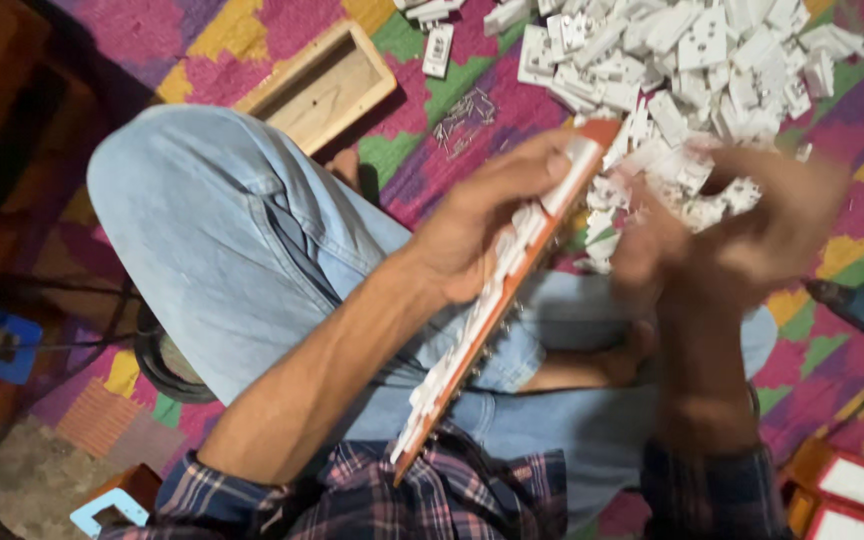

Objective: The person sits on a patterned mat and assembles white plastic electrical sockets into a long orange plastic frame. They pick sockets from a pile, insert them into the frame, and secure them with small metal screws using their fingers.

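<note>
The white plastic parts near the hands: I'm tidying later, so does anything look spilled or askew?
Yes. The white plastic parts lie in a loose heap on the patterned mat, a few strays apart; small metal pins are scattered beside them.

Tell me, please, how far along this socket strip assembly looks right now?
Partly done. White sockets already sit along part of the long orange strip, gripped by the left hand. The right hand, blurred, is at the pile. A large pile of loose white socket parts remains on the mat.
</note>
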